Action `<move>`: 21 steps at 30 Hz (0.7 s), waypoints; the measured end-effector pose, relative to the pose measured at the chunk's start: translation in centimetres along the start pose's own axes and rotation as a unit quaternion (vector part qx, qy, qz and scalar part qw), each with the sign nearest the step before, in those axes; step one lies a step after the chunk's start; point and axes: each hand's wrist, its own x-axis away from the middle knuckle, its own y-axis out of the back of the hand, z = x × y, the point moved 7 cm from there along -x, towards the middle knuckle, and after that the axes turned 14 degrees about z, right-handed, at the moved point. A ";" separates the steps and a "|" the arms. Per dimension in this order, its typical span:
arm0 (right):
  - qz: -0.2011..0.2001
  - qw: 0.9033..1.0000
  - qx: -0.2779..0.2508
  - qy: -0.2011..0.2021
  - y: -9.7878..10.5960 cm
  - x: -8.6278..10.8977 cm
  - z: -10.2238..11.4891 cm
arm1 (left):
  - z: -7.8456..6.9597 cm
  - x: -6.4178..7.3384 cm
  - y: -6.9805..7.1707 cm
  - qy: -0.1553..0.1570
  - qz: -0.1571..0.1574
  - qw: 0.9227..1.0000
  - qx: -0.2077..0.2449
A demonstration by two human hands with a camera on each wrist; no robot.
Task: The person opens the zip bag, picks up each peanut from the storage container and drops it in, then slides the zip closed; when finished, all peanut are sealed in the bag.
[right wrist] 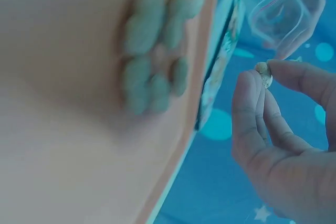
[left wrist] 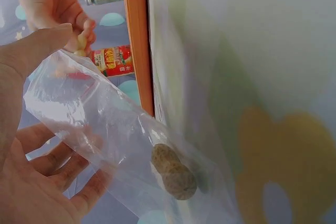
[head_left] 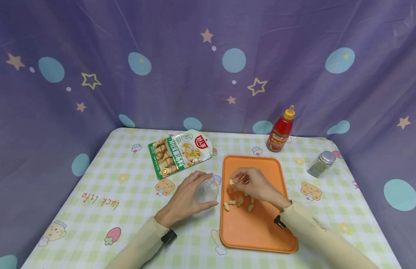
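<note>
Head view. We listed a pale-green checked cloth (head_left: 104, 179) with cartoon prints before a purple curtain (head_left: 181, 30) patterned with stars and blue ovals. On the cloth lay an orange rectangular tray (head_left: 255, 233), bearing loose tan peanuts in the shell (head_left: 239, 202); the right hand (head_left: 256, 185) covered part of that group, its forearm crossing the tray's right rim. This hand pinched a single pale peanut (head_left: 232, 182) above the tray. Near the left rim, the left hand (head_left: 185, 196) gripped a clear plastic bag (head_left: 206, 191), thumb and fingers curved around it. Around these we entered a green-and-white printed packet (head_left: 181, 153), lying beyond the left hand; a red sauce bottle with a yellow cap (head_left: 280, 130), upright past the tray's far edge; and a clear jar with a silver lid (head_left: 321, 164), right of the tray.

Left wrist view. Through the film we saw a brown knobbly peanut (left wrist: 176, 174), low in the bag.

Right wrist view. We noted the bag's mouth parted near the pinched peanut; those on the tray were blurred.
</note>
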 end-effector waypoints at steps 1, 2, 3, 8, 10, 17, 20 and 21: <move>0.002 1.000 -0.002 0.006 -0.2 -0.2 0.4 | -0.1 0.0 0.0 -0.002 -0.001 1.000 0.000; 0.004 1.000 -0.003 0.012 -0.5 -0.4 0.8 | -0.1 -0.1 0.0 -0.003 -0.002 1.000 0.000; 0.007 1.000 -0.005 0.019 -0.7 -0.5 1.2 | -0.1 -0.1 0.1 -0.004 -0.002 1.000 0.001; 0.016 0.999 -0.011 0.043 -2.0 -1.4 2.4 | -0.2 -0.1 0.0 -0.006 -0.007 1.000 0.011; 0.018 0.999 -0.019 0.046 -2.5 -1.6 2.8 | -0.2 -0.2 0.0 -0.009 -0.009 1.000 0.011; 0.029 0.997 -0.056 0.040 -3.9 -2.2 3.2 | -0.3 -0.2 0.0 -0.019 -0.015 1.000 0.000; 0.026 0.997 -0.056 0.041 -4.1 -2.3 3.4 | -0.4 -0.1 0.0 -0.017 -0.015 1.000 0.003; 0.025 0.997 -0.054 0.043 -4.1 -2.3 3.4 | -0.4 -0.1 0.0 -0.017 -0.015 1.000 0.004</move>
